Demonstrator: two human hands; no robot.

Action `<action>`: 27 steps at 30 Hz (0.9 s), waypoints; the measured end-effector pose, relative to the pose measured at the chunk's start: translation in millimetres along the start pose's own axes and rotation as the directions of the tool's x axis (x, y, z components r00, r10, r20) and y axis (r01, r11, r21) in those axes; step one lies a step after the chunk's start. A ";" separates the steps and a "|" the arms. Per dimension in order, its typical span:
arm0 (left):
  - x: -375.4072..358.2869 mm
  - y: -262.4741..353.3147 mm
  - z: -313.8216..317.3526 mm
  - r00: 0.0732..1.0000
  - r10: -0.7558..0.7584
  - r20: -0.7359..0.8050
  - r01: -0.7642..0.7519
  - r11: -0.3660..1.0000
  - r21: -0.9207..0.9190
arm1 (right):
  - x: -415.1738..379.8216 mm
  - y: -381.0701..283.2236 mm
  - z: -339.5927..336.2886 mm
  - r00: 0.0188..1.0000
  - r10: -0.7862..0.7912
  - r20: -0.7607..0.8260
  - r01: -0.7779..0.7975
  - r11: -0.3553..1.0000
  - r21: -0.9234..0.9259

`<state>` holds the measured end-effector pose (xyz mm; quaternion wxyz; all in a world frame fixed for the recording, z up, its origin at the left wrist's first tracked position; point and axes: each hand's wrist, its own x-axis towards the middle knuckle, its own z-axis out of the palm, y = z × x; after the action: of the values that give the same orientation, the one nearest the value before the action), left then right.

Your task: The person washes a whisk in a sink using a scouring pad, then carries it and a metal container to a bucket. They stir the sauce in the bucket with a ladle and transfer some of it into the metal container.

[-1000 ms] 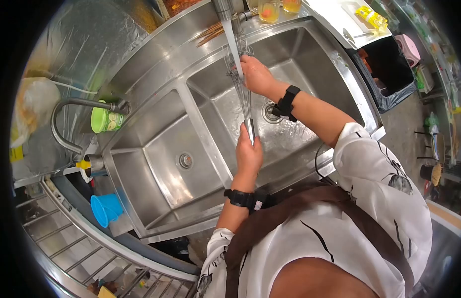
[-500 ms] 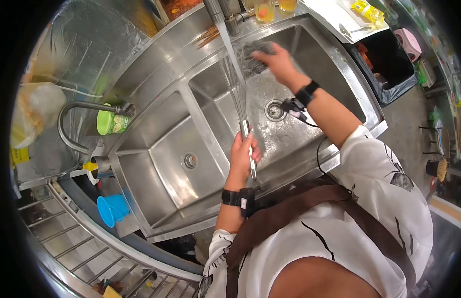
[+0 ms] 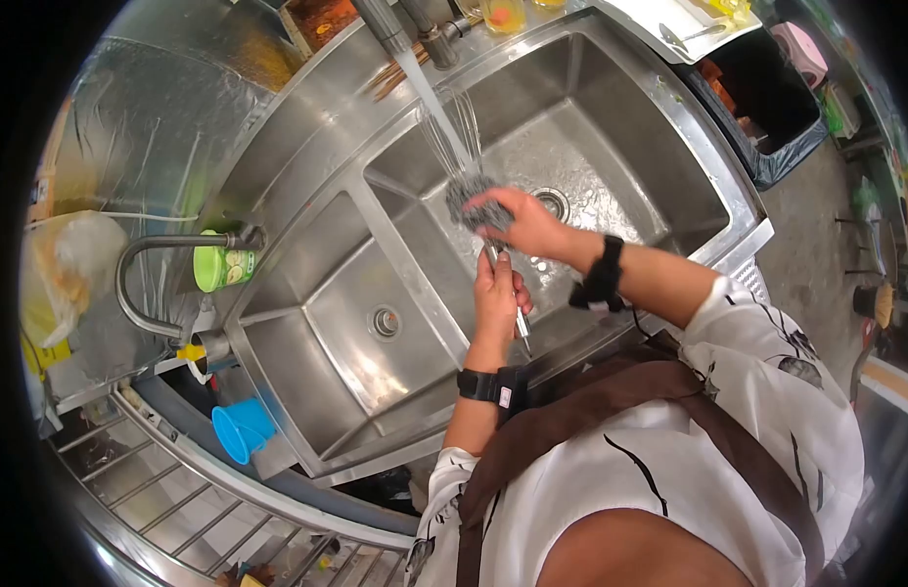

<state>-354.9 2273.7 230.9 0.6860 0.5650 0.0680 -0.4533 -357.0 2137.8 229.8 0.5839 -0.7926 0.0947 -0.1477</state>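
Observation:
My left hand (image 3: 500, 289) is closed around the metal handle of a whisk (image 3: 461, 122), whose wires point up and away over the right-hand sink basin (image 3: 625, 152). In my right hand (image 3: 532, 225) is a grey steel wool scrubber (image 3: 478, 203), pressed against the whisk where its wires meet the handle. Water (image 3: 427, 93) pours from the tap (image 3: 384, 27) onto the wires just beyond the scrubber. The scrubber hides the lower part of the wires.
On the left are a second basin (image 3: 351, 293), a curved tap (image 3: 131, 259), a green tub (image 3: 222, 266) and a blue bucket (image 3: 241, 430). A lined bin (image 3: 792, 161) stands at the right, beside a white tray (image 3: 659, 22). A glass (image 3: 503, 14) sits behind the sink.
My right hand has brought the scrubber from near the wires' far end down toward the handle. My left hand still grips the whisk, and the view has shifted slightly.

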 end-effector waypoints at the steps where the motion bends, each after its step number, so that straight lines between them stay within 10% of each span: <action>1: 1.4 -1.6 -4.0 1.000 0.003 0.003 -0.003 0.999 0.036 | 15.4 3.9 -1.7 0.995 -0.085 -0.054 0.083 0.996 -0.031; 4: -2.4 5.0 -2.9 1.000 0.012 0.012 -0.013 0.997 0.082 | 64.9 15.9 -15.5 0.977 -0.191 -0.091 0.177 0.973 -0.145; 7: -8.8 10.3 -4.8 0.993 0.019 0.115 -0.012 0.998 -0.059 | 88.0 11.2 -34.4 0.976 0.055 -0.209 0.001 0.967 0.256; 10: -7.4 14.9 -15.9 0.978 0.055 0.200 0.010 0.950 -0.311 | 82.1 15.1 -59.4 0.931 0.291 -0.222 0.049 0.501 0.864; 13: -3.8 14.1 -12.1 0.995 0.067 0.074 -0.047 0.970 -0.239 | 57.4 18.7 -70.3 0.928 0.351 -0.123 -0.049 0.443 0.895; 17: -2.1 8.4 -9.6 0.984 0.047 0.171 -0.011 0.979 -0.204 | 48.6 44.6 -52.8 0.891 0.451 0.041 -0.262 0.438 0.860; 20: 2.8 7.0 -8.8 0.982 -0.063 0.177 0.108 0.959 -0.261 | 34.7 24.4 -27.7 0.952 0.290 0.100 -0.280 0.689 0.668; 23: 13.2 17.9 -21.2 0.961 -0.095 0.261 0.198 0.894 -0.402 | 19.2 9.5 0.7 0.984 -0.173 0.044 0.149 0.932 0.331; 27: 11.6 20.3 -27.5 0.942 -0.119 0.313 0.256 0.859 -0.444 | 39.2 -6.6 11.6 0.984 -0.056 0.170 0.030 0.989 0.147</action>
<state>-322.4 2289.3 228.7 0.7590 0.3001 0.1372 -0.5612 -316.4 2137.5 237.8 0.6424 -0.7601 0.0154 -0.0971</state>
